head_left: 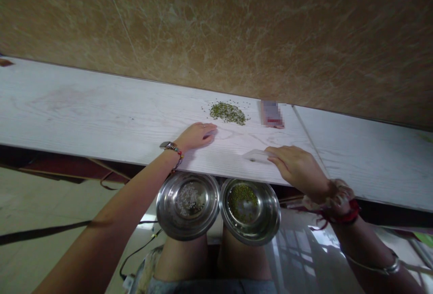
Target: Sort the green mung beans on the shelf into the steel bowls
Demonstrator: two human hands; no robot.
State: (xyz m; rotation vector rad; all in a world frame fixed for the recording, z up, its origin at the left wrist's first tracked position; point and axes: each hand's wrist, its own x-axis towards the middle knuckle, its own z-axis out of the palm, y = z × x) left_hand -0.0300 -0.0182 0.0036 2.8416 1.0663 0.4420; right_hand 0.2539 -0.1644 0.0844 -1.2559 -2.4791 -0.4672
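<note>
My left hand (197,135) lies on the white wood-grain tabletop, fingers loosely stretched, just in front of a pile of green mung beans (226,112). Some pale grains are mixed in among the beans. To the right, my right hand (298,167) pinches a thin, translucent plastic sheet (255,154) held low over the table, with a small dark speck at its lower edge. Two steel bowls rest at the table edge above my lap. White grains sit in the left bowl (164,213); green beans lie in the right bowl (270,222).
A blurred-out pinkish rectangular object (272,114) lies at the back of the table, right of the pile. Behind the table rises a brown marbled wall (203,28). A seam crosses the tabletop on the right. A dark cable (138,251) hangs below at left.
</note>
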